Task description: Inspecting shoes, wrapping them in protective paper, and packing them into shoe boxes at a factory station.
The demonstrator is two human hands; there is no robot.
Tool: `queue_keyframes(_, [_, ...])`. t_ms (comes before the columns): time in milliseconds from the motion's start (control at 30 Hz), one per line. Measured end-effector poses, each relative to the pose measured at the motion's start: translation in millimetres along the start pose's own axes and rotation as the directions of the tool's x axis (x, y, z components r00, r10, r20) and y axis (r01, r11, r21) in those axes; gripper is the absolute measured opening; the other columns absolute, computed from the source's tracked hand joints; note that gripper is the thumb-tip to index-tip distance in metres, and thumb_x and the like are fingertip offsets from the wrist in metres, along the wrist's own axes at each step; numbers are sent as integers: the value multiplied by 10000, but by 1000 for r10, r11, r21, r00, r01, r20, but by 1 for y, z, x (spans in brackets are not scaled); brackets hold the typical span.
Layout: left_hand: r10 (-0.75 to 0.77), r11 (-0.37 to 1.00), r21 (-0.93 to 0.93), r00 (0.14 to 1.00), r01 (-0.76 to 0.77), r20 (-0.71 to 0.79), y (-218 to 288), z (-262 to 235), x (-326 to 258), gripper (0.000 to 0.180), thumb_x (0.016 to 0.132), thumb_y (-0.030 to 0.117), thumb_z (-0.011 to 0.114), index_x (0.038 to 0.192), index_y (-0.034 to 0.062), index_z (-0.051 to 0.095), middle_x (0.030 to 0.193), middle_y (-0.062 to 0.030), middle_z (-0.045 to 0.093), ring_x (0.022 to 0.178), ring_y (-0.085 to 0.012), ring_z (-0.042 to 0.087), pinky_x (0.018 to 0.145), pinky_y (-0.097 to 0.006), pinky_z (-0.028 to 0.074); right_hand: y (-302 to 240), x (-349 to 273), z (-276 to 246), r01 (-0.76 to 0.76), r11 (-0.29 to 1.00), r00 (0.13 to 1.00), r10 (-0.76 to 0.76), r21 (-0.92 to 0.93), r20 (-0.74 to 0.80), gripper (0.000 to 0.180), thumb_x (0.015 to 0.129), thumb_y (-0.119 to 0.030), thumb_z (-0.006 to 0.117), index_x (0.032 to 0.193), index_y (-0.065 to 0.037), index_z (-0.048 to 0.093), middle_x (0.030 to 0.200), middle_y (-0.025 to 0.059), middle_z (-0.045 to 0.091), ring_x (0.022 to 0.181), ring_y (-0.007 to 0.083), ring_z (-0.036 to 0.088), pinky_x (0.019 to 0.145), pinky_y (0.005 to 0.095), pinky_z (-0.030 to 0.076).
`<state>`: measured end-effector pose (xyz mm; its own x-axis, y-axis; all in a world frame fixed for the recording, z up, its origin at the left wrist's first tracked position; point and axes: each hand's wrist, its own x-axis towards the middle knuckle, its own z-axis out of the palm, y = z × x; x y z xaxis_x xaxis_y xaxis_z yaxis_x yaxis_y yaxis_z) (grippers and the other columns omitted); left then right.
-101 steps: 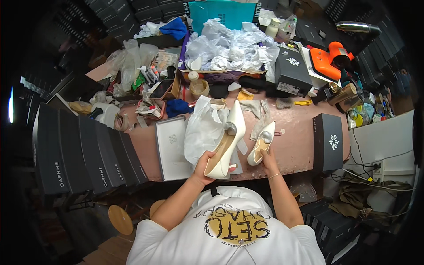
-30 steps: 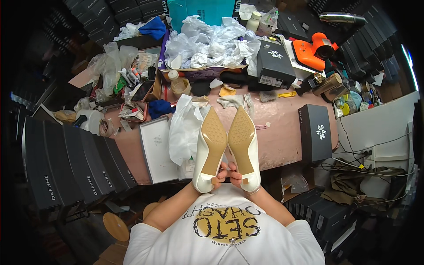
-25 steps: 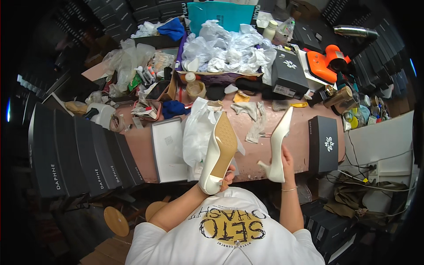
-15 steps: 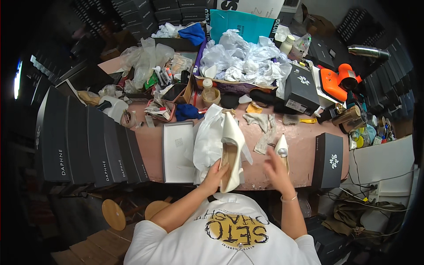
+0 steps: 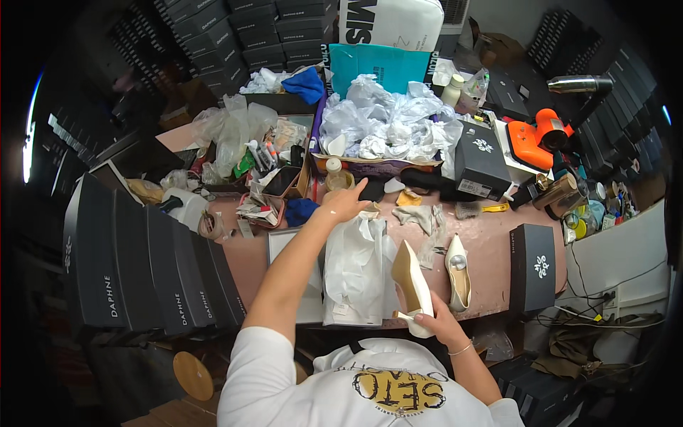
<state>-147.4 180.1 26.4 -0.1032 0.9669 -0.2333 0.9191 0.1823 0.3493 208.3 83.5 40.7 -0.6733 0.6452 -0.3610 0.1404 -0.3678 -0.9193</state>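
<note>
My right hand grips a white pointed high-heeled shoe near its heel, with the tan sole turned partly outward and the toe pointing away from me. To the right of it, the other white shoe, with a round ornament on its top, rests on the pink table. My left arm stretches far across the table. With its index finger extended, my left hand is beside a black pad and a small clear bottle. White tissue paper lies in an open shoebox below that hand.
Dark shoeboxes stand in a row at the left. Another dark box is at the right edge. Behind are a bin of crumpled paper, grey cloths, a yellow-handled brush and an orange heat-gun-like tool.
The held shoe has passed from my left hand to my right and turned sole outward. My left hand has reached forward to the table's far side. The tissue now lies flatter in the box.
</note>
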Motion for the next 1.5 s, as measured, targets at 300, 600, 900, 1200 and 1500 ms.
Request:
queue_keyframes(300, [22, 898, -441, 998, 10, 67, -10, -80, -84, 308, 899, 266, 579, 773, -13, 619, 745, -137, 610, 679, -257, 607, 624, -368, 465, -35, -33, -18, 33, 971, 987, -69, 235, 147, 890, 691, -346, 779, 1376, 15, 341, 1210, 103, 534, 1103, 162, 534, 943, 303, 421])
queue_keyframes(600, [382, 923, 171, 776, -344, -502, 31, -126, -154, 290, 770, 9, 629, 1057, 17, 584, 1046, -115, 563, 844, -301, 626, 705, -382, 521, -125, -14, 20, 86, 976, 867, -172, 199, 468, 873, 683, -333, 778, 1346, 54, 361, 1177, 143, 542, 1083, 199, 550, 938, 317, 417])
queue_keyframes(900, [471, 855, -22, 793, -519, -386, 53, -71, -185, 470, 721, -32, 571, 1189, 9, 554, 1181, -147, 559, 927, -322, 627, 779, -376, 533, -94, 12, 33, 84, 996, 987, -81, -20, 137, 657, 802, -221, 681, 1341, 11, 386, 1197, 96, 527, 1065, 138, 513, 896, 260, 420])
queue_keyframes(1200, [479, 829, -224, 857, -513, -191, 84, -27, -193, 560, 717, -3, 558, 1268, -34, 457, 1380, -171, 430, 832, -317, 647, 703, -369, 547, -40, -11, 16, -102, 859, 942, -79, 502, 326, 658, 857, -192, 639, 1396, -5, 311, 1273, 105, 499, 1122, 166, 521, 967, 299, 414])
queue_keyframes(1500, [649, 680, -240, 721, -693, -242, 139, 10, -211, 577, 689, -36, 554, 1263, -13, 496, 1439, -122, 409, 732, -230, 667, 594, -309, 551, -10, 51, 79, 332, 891, 923, -238, 310, -303, 338, 920, -155, 545, 1232, -33, 498, 1201, 119, 550, 1027, 204, 583, 894, 347, 471])
